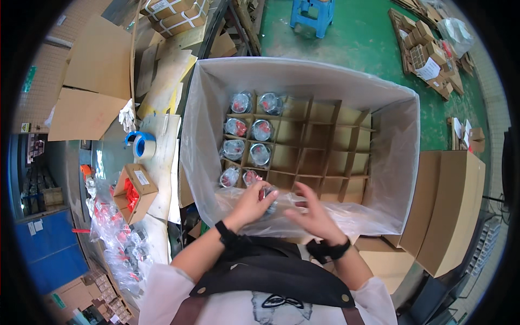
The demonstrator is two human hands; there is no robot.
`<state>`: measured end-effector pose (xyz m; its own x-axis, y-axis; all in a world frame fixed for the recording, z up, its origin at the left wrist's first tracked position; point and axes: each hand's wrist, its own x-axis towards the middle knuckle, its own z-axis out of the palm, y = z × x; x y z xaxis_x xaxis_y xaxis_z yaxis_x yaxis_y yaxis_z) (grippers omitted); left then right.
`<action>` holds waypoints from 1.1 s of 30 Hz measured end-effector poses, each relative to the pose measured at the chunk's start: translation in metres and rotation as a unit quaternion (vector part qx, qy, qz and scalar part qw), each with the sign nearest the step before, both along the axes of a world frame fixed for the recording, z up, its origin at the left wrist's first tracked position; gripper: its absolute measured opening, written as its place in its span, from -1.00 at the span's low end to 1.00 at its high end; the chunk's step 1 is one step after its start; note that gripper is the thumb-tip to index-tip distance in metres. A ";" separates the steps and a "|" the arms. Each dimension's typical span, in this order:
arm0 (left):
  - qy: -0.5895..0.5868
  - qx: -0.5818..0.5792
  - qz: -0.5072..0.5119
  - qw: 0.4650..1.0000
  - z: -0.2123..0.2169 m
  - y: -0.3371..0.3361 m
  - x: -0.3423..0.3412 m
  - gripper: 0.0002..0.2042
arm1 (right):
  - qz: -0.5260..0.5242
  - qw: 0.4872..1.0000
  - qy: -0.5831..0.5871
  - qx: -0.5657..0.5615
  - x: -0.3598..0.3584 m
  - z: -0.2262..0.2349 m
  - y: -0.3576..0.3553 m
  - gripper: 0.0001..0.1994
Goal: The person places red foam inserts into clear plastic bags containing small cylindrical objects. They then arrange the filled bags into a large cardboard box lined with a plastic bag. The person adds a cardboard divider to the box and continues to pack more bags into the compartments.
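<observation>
My left hand (251, 205) is closed around a round part wrapped in clear plastic (268, 201), with a bit of red showing, over the near edge of a large carton (390, 108). Just to its right is my right hand (318, 215), fingers apart and holding nothing. Clear plastic film lines the carton, and a cardboard divider grid (311, 143) splits its inside into cells. In the two left columns stand several wrapped round parts (260, 154), some with red pieces under the film. Those cells to the right show bare cardboard.
On the bench at left lie a small box of red pieces (135, 193), tape rolls (144, 146), white gloves (127, 116) and a heap of bagged parts (122, 244). Carton flaps (452, 208) stick out at right. A blue stool (313, 16) and a loaded pallet (428, 54) stand beyond.
</observation>
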<state>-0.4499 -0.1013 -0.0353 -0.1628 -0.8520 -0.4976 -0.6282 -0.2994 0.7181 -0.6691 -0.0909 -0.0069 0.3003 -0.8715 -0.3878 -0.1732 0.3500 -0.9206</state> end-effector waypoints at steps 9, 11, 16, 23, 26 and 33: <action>0.176 0.068 0.133 0.973 0.023 0.034 0.049 -0.50 | -0.169 0.983 0.077 -0.013 0.030 -0.067 -0.222 -0.61; 0.173 0.178 0.063 0.967 0.023 0.045 0.056 -0.49 | -0.155 0.961 0.228 -0.034 0.020 -0.089 -0.275 -0.65; -0.054 0.029 -0.104 0.993 0.008 0.093 0.069 -0.58 | 0.023 0.773 0.591 -0.231 0.040 -0.155 -0.298 -0.61; 0.028 -0.054 -0.149 0.987 0.036 0.113 0.082 -0.71 | 0.243 0.788 0.497 -0.269 0.128 -0.174 -0.271 -0.32; 0.121 -0.175 0.007 0.977 0.086 0.112 0.117 -0.71 | 0.309 0.895 0.267 -0.176 0.093 -0.170 -0.327 -0.31; -0.340 -0.156 0.583 0.721 0.009 0.319 0.346 -0.54 | 0.136 0.985 0.076 -0.076 0.120 0.072 -0.180 -0.59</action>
<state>-0.1035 0.2180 -0.0262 0.9465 -0.2992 0.1205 -0.3176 -0.7996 0.5096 -0.5493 -0.2710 0.0650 0.4798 -0.8179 -0.3176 -0.3821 0.1310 -0.9148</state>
